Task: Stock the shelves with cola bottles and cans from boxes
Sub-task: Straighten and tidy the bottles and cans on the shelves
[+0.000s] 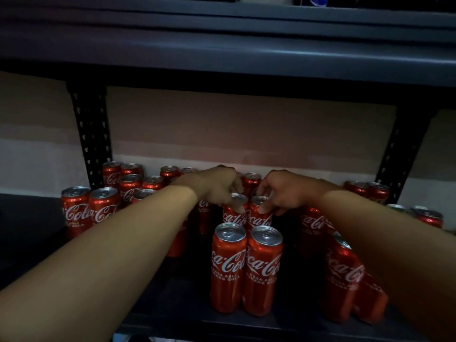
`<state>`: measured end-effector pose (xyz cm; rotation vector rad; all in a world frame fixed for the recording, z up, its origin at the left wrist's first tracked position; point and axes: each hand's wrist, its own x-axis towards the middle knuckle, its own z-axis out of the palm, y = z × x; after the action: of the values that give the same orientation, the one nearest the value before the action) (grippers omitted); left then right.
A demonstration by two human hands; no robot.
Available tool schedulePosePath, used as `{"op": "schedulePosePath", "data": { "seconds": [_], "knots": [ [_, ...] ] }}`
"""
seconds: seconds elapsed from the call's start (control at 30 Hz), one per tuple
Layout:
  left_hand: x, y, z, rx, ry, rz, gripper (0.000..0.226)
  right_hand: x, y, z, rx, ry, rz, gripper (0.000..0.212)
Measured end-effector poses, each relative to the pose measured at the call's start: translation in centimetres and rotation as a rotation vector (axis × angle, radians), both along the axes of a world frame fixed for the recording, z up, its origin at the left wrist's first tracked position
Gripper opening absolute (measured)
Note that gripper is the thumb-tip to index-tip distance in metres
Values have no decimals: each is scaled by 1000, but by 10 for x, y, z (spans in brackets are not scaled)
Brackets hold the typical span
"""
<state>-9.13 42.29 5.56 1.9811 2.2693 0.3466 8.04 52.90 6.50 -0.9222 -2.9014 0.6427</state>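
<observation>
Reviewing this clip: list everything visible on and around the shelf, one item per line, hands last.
cola cans: about two dozen in view, red with silver tops, upright on the shelf in loose groups left, middle and right
shelf: one, dark, under the cans
upper shelf: one, dark grey, overhead
uprights: two, black, perforated, at the back corners
wall: beige and white, behind the rack
left hand: pinches the top of a middle can
right hand: pinches the top of the neighbouring can
</observation>
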Motion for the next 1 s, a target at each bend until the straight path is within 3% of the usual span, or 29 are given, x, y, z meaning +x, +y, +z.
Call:
{"op": "schedulePosePath", "data": {
  "seconds": [0.4,1.0],
  "knots": [
    [-15,11,-6,37,49,41,61,-15,3,-5,77,38,-11,49],
    [-12,3,5,-8,114,16,49,-14,0,-5,46,75,-11,53]
  ]
}}
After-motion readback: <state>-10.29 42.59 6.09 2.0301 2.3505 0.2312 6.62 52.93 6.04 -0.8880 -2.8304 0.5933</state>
